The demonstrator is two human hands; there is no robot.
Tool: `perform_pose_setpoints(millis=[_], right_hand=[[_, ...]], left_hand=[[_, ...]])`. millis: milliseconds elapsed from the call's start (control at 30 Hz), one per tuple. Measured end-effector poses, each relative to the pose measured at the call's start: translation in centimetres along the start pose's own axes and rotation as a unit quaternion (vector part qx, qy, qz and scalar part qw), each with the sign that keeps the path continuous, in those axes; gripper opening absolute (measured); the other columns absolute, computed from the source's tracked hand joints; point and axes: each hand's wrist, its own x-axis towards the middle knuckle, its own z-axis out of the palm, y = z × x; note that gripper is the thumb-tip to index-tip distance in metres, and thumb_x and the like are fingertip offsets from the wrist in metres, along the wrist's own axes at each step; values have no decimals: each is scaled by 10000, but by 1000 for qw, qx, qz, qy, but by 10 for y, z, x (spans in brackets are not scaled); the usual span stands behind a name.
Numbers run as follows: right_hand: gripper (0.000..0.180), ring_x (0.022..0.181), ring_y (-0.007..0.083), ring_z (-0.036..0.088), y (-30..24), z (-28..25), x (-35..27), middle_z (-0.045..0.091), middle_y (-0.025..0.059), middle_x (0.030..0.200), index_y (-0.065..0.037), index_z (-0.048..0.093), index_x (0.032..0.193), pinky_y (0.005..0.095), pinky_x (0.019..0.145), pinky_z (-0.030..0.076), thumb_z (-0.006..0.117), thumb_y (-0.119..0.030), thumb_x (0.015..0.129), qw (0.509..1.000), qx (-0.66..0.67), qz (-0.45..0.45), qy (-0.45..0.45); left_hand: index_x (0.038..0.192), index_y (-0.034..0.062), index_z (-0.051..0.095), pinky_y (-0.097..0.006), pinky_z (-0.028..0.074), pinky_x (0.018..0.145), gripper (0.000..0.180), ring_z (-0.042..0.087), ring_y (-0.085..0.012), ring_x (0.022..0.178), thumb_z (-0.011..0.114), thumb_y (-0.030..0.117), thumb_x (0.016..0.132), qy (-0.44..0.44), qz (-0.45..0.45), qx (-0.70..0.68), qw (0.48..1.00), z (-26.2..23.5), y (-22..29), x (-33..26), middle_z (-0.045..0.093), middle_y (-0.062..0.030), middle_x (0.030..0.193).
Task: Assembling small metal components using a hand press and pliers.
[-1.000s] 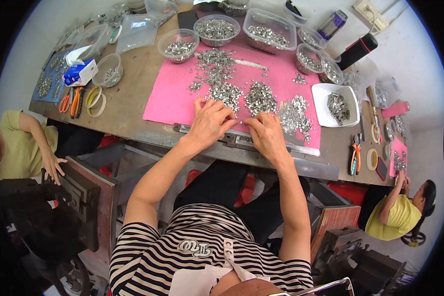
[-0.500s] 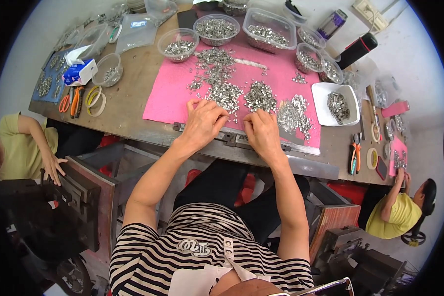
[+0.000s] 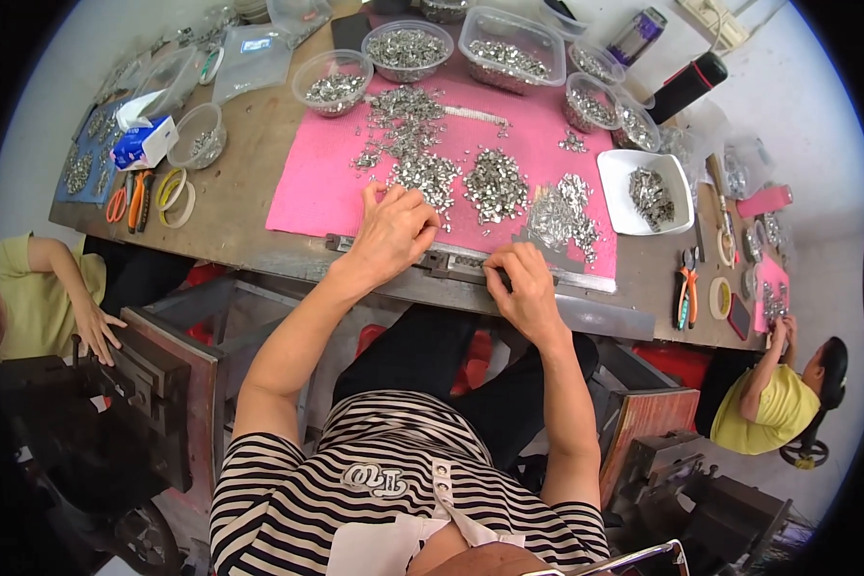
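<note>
A: How is the left hand held?

B: Thumb and forefinger are drawn close together over the near edge of the pink mat. I can't tell whether they pinch a piece.

A: And the right hand?

B: Its fingers are curled, thumb and forefinger over the dark metal bar. I can't tell if anything is between them.

A: Where is the bar, exactly?

B: Along the near edge of the table, passing under both hands.

A: What lies past them?

B: One pile of small metal pieces just beyond the left fingertips, a second pile to its right, then thin flat strips beyond the right hand.

A: Farther out?

B: A white bowl and orange-handled pliers to the right, and clear tubs toward the back.
</note>
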Motion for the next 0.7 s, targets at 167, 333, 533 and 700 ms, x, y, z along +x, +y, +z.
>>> perform_pose_setpoints(millis=[167, 333, 533, 700], right_hand=[[190, 834, 271, 571, -1, 0, -1, 596, 75, 897, -39, 628, 914, 392, 730, 436, 727, 32, 769, 998, -53, -43, 4], [189, 828, 266, 575, -5, 0, 2, 606, 69, 897, -41, 635, 921, 389, 735, 435, 733, 23, 772, 997, -68, -42, -2], [177, 836, 263, 599, -3, -2, 11, 633, 67, 902, -42, 676, 961, 387, 758, 434, 721, 15, 800, 998, -38, -45, -21], [160, 874, 269, 605, 1, 25, 40, 629, 75, 923, -58, 697, 972, 392, 794, 449, 708, 1, 824, 998, -32, -59, -12]], left_hand=[[887, 108, 691, -462, 307, 1009, 48, 580, -196, 914, 721, 135, 861, 14, -7, -35, 999, 3, -3, -3, 579, -12, 844], [891, 108, 694, -445, 311, 985, 51, 584, -195, 909, 725, 137, 863, 18, -5, -35, 999, 2, -3, -3, 585, -10, 849], [888, 109, 692, -433, 309, 978, 56, 586, -191, 912, 729, 142, 863, 27, -6, -38, 999, 3, -5, -5, 591, -8, 858], [890, 107, 693, -428, 308, 982, 65, 589, -190, 922, 734, 148, 861, 19, -15, -38, 999, 5, -4, -3, 600, -8, 870]])
